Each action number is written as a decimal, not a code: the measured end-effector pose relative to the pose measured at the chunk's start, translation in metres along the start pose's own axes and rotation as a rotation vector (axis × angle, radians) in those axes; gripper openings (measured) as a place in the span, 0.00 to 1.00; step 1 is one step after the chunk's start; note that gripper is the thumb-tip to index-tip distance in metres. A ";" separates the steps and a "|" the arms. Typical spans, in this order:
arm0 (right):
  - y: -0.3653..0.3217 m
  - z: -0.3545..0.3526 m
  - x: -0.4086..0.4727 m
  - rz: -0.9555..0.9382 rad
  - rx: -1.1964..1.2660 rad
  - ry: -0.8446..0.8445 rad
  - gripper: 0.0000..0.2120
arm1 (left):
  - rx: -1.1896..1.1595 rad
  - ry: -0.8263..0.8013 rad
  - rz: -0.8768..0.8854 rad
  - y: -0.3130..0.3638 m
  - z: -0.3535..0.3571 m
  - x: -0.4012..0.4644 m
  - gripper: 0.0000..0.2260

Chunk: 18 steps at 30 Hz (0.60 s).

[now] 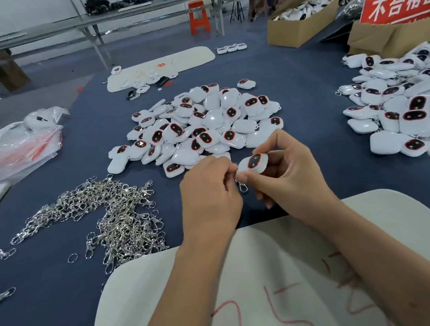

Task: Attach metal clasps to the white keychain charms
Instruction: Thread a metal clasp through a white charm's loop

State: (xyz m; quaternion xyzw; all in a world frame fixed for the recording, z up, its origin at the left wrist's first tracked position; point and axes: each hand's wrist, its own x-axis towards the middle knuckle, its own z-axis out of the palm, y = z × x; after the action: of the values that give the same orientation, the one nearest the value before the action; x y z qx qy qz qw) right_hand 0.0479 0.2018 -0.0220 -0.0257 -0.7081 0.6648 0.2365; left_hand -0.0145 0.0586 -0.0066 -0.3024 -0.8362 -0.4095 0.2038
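We are working mid-step on one piece: our right hand (285, 171) is gripping a white charm (253, 163) above the near edge of the counter (64, 295), thumb and fingers curled round it with its dark window facing up. Our left hand (208, 189) is pinching at the charm's left end, where a metal clasp (242, 186) is hanging just below the fingertips. Whether the ring is already through the charm's loop, we cannot tell; the fingers are hiding the joint.

We are judging that the next move calls for small, steady work: seating the ring fully, letting the clasp dangle free, then setting the piece aside.

Counting: one charm in hand and one clasp with it. The unfinished heap (199, 125) just beyond our hands is holding dozens of charms, too many to count. A second heap (400, 108) to the right, with clasps showing at its edge, looks finished. The loose clasps (103, 215) to the left are also dozens, tangled.
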 end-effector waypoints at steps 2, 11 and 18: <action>0.001 0.001 -0.001 -0.011 -0.017 0.031 0.19 | 0.086 -0.023 0.078 0.000 0.001 0.001 0.06; -0.005 -0.003 0.005 0.054 0.175 0.066 0.14 | -0.727 -0.023 -0.537 0.002 0.000 0.003 0.08; -0.004 -0.005 0.007 0.064 0.217 0.046 0.12 | -1.180 -0.148 -0.708 0.009 -0.005 0.003 0.14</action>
State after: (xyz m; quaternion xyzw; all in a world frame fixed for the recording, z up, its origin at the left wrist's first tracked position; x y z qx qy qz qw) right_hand 0.0446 0.2082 -0.0161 -0.0377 -0.6253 0.7439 0.2329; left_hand -0.0104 0.0594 0.0033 -0.0987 -0.5338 -0.8160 -0.1985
